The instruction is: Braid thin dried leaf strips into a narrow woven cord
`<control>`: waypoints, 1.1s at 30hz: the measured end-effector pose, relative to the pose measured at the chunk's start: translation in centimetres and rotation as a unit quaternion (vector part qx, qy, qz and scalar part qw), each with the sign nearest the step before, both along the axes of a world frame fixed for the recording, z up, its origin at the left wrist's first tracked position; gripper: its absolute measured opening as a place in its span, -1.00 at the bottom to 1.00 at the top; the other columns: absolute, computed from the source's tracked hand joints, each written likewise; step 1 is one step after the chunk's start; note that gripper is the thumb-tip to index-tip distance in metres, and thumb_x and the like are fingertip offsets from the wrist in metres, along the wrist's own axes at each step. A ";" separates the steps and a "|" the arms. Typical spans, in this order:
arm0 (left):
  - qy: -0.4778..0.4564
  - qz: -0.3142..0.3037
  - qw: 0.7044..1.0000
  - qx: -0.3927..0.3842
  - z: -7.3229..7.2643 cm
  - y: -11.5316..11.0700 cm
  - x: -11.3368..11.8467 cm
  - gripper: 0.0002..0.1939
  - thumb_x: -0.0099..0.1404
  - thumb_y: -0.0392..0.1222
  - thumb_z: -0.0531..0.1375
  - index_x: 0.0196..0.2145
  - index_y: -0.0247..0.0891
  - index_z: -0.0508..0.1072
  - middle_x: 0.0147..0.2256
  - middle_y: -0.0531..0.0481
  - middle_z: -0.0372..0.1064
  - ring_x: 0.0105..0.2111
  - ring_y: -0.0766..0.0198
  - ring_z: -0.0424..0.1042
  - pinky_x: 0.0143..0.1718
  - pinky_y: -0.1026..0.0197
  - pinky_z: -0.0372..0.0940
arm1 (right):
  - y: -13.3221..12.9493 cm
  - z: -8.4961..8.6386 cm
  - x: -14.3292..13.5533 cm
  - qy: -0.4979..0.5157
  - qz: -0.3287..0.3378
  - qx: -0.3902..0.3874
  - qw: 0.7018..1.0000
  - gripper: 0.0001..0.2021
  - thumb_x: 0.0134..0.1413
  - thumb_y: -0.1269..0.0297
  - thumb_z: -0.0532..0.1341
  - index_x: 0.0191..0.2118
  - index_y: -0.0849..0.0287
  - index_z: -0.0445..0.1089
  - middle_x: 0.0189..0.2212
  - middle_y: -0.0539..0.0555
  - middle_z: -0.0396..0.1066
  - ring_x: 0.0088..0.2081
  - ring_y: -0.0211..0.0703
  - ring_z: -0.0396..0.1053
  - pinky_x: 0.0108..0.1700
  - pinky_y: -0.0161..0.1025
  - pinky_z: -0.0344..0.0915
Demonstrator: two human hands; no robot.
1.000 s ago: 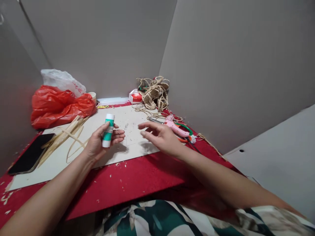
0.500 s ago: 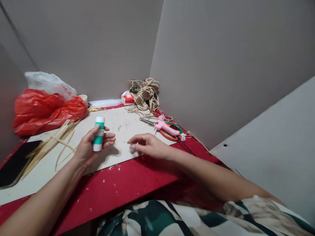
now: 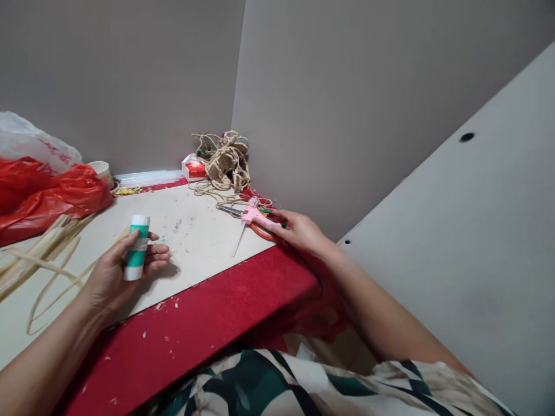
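Note:
A green and white glue stick (image 3: 136, 248) stands roughly upright in my left hand (image 3: 125, 260), pinned by the thumb while the other fingers spread behind it. Some thin material is wrapped round its middle. My right hand (image 3: 301, 231) is at the handle end of a pink glue gun (image 3: 256, 217), thumb and fingers closing around it. A clear glue rod (image 3: 239, 239) points down from the gun onto the white board. Scissors with orange and green handles (image 3: 262, 232) lie beneath the gun, their blades to the left.
Pale dried strips (image 3: 47, 254) lie at the left on the white board (image 3: 208, 248). Behind are a red plastic bag (image 3: 56, 196), a paper cup (image 3: 100, 169), a small red and white box (image 3: 193, 168) and a tangle of twine (image 3: 228, 162). Scraps dot the red cloth (image 3: 191, 318).
My right hand has moved right, from above the board's front edge to the glue gun's handle. The view has turned right. The glue stick is still in my left hand.

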State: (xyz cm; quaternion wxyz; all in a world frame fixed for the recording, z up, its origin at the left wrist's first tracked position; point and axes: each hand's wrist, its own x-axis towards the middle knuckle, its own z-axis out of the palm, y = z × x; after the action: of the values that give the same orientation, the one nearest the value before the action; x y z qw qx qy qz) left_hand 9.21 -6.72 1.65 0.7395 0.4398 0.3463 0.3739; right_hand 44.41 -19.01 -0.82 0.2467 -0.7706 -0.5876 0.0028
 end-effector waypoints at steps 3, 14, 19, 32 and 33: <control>0.019 0.001 1.000 0.000 -0.2 0.2 -0.1 -0.80 0.28 -0.15 0.09 -0.26 -0.33 0.42 -0.40 -0.23 0.50 -0.43 0.17 0.52 -0.38 0.18 0.45 | 1.0 -0.4 -1.4 -0.042 0.010 -0.006 0.999 -0.60 0.13 0.07 0.16 0.01 0.17 0.41 -0.17 0.20 0.49 -0.22 0.01 0.42 -0.25 -0.18 0.26; 0.024 -0.008 1.000 -0.005 0.0 0.2 -0.1 -0.80 0.30 -0.19 0.08 -0.23 -0.38 0.39 -0.39 -0.24 0.51 -0.41 0.17 0.53 -0.34 0.18 0.45 | 2.4 -0.6 -0.6 0.012 -0.012 0.065 0.998 -0.71 0.19 0.20 0.10 -0.08 0.17 0.47 -0.16 0.15 0.51 -0.22 -0.11 0.44 -0.18 -0.22 0.30; 0.035 -0.014 0.999 -0.008 0.1 0.1 -0.1 -0.79 0.29 -0.18 0.11 -0.22 -0.39 0.38 -0.39 -0.22 0.51 -0.42 0.19 0.52 -0.34 0.19 0.45 | 5.4 0.4 3.3 -0.025 -0.126 -0.061 0.990 -0.75 0.13 0.19 0.16 -0.20 0.17 0.53 -0.24 0.15 0.53 -0.24 -0.08 0.44 -0.26 -0.26 0.25; 0.024 -0.032 0.999 0.003 0.3 -0.2 -0.1 -0.79 0.29 -0.16 0.12 -0.20 -0.36 0.37 -0.38 -0.21 0.51 -0.41 0.20 0.51 -0.34 0.21 0.43 | 10.6 1.7 4.4 -0.044 -0.100 -0.260 0.959 -0.55 -0.04 -0.13 0.25 -0.36 0.26 0.48 -0.48 0.15 0.42 -0.46 -0.20 0.33 -0.44 -0.30 0.16; 0.022 -0.030 0.999 0.002 0.3 -0.3 -0.1 -0.79 0.29 -0.15 0.12 -0.20 -0.36 0.37 -0.39 -0.20 0.51 -0.41 0.20 0.51 -0.34 0.21 0.43 | 10.6 1.7 4.3 -0.038 -0.094 -0.265 0.959 -0.57 -0.03 -0.09 0.26 -0.36 0.27 0.47 -0.48 0.14 0.42 -0.47 -0.22 0.32 -0.44 -0.31 0.16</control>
State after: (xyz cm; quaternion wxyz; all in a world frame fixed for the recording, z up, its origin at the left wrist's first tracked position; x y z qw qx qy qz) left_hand 9.07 -7.05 1.99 0.7417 0.4594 0.3489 0.3422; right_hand 48.75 -8.38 0.92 0.0102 -0.8599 -0.4993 0.1054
